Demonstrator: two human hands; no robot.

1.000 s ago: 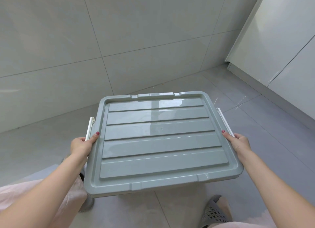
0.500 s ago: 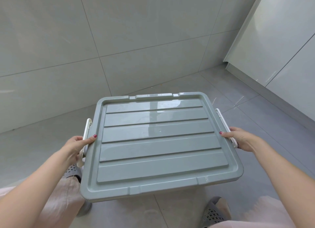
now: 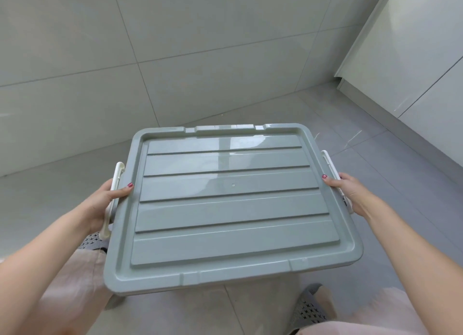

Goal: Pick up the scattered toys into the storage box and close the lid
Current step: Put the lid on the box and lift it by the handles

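Note:
The storage box sits in front of me with its grey ribbed lid point(image 3: 230, 207) on top, covering everything inside. No toys are visible. My left hand point(image 3: 104, 204) grips the white latch handle point(image 3: 114, 197) on the box's left side, thumb resting on the lid's rim. My right hand point(image 3: 347, 190) grips the white latch handle point(image 3: 328, 163) on the right side, thumb on the rim too.
A tiled wall point(image 3: 175, 59) rises beyond the box. White cabinet doors point(image 3: 413, 66) stand at the right. The floor point(image 3: 375, 159) is grey tile. My knees in pale trousers and grey perforated slippers point(image 3: 310, 309) show below the box.
Both hands have wrapped further around the white side latches, which stood loose a second ago. The box has shifted slightly in the view.

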